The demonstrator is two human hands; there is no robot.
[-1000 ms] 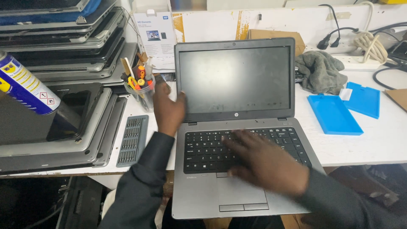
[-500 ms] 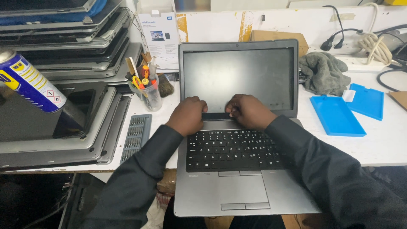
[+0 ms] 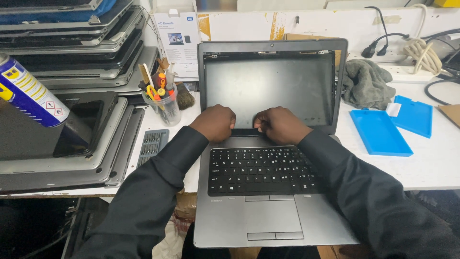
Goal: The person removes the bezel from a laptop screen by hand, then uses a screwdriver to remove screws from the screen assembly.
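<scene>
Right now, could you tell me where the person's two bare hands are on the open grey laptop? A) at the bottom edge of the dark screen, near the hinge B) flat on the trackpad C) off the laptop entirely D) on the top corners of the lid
A: the left hand and right hand are curled side by side against the lower edge of the grey laptop's screen, above the keyboard.

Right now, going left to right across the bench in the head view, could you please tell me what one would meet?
Spray can → stack of laptops → clear cup of tools → left hand → right hand → grey cloth → blue trays.
</scene>
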